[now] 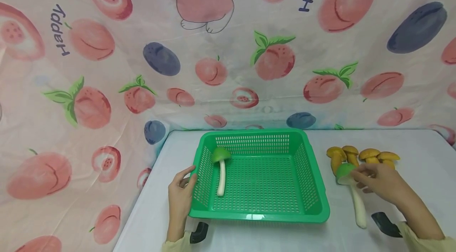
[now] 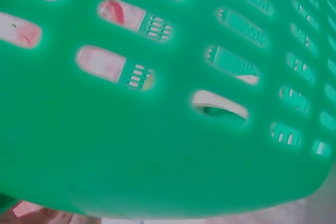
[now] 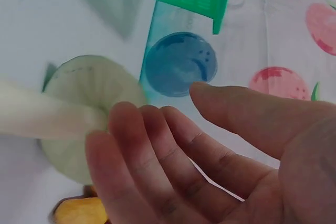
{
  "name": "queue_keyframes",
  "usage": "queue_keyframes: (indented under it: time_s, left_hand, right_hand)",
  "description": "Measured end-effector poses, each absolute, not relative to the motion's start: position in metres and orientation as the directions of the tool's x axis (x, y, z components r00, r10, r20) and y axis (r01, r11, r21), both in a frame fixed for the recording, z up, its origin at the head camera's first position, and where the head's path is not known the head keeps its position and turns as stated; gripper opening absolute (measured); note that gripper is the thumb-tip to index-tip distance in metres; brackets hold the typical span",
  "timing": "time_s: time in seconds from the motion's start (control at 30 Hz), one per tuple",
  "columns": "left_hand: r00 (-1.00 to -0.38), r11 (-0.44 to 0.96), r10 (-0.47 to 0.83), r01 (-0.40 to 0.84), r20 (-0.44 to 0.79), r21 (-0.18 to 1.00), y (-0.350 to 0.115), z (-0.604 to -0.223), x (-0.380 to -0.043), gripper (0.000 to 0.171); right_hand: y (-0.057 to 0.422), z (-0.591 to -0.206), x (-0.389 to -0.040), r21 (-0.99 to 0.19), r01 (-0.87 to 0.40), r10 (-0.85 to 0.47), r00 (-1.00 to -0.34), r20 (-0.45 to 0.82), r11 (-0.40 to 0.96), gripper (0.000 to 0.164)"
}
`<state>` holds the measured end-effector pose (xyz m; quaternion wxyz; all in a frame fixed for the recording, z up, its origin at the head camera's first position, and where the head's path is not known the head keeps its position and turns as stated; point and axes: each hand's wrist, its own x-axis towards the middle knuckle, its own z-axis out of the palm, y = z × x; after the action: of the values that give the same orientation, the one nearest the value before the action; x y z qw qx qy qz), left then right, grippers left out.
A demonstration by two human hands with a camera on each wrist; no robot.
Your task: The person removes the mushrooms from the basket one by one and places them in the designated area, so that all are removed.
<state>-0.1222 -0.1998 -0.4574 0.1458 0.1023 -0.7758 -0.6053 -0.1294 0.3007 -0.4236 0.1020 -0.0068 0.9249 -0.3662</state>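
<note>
Beside the left wall of a green plastic basket [image 1: 249, 216], my left hand [image 1: 181, 196] touches the outer rim with its fingertips. A green-capped mushroom [image 1: 221, 176] with a long white stem lies in the basket, along that wall. On the right, my right hand [image 1: 381, 182] is at a second green-capped mushroom [image 1: 359, 208], fingertips right at its cap. The right wrist view shows its pale cap underside [image 3: 68, 156] just past my loosely bent fingers, with the thumb standing apart from them. Several yellow mushrooms [image 1: 370, 153] sit in a row beyond this hand.
The white table [image 1: 156, 200] ends at the back against a fruit-printed cloth [image 1: 228, 46], which also hangs down the left side. Basket wall [image 2: 131, 166] fills most of the left wrist view. Dark wrist straps [image 1: 386, 224] show near both sleeves.
</note>
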Motion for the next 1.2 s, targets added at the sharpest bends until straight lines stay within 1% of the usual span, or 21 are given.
queue_keyframes:
  time_s: [0.2,0.33,0.5,0.6,0.8,0.87,1.1,1.2]
  left_hand:
    - [-0.933,0.255,-0.344,0.016,0.106,0.967,-0.2,-0.458,-0.122,0.029]
    - [-0.934,0.251,-0.34,0.024,0.112,0.968,-0.199,-0.458,-0.12,0.03]
    - [-0.936,0.234,-0.338,0.021,0.102,0.972,-0.198,-0.458,-0.12,0.031]
    - [-0.936,0.23,-0.339,0.015,0.095,0.973,-0.197,-0.458,-0.12,0.032]
    - [-0.941,0.236,-0.321,0.026,0.103,0.971,-0.197,-0.461,-0.122,0.032]
    - [-0.941,0.247,-0.32,0.03,0.111,0.969,-0.197,-0.461,-0.122,0.031]
    - [-0.935,0.271,-0.338,0.017,0.111,0.963,-0.201,-0.459,-0.123,0.028]
    - [-0.937,0.269,-0.335,0.009,0.103,0.963,-0.202,-0.46,-0.123,0.028]
  right_hand:
    - [0.291,-0.41,-0.131,-0.689,0.005,-0.125,-0.982,-0.138,0.724,0.038]
    - [0.281,-0.4,-0.135,-0.666,-0.023,-0.136,-0.984,-0.118,0.746,0.041]
    - [0.267,-0.393,-0.141,-0.648,-0.064,-0.147,-0.986,-0.074,0.759,0.037]
    - [0.257,-0.391,-0.144,-0.663,-0.094,-0.165,-0.985,-0.044,0.742,0.034]
    - [0.24,-0.387,-0.149,-0.711,-0.073,-0.169,-0.983,-0.066,0.7,0.034]
    - [0.234,-0.386,-0.151,-0.715,-0.084,-0.17,-0.984,-0.05,0.695,0.033]
    - [0.217,-0.383,-0.158,-0.776,-0.13,-0.241,-0.97,-0.029,0.618,0.033]
    - [0.21,-0.38,-0.16,-0.771,-0.144,-0.249,-0.968,-0.019,0.62,0.031]
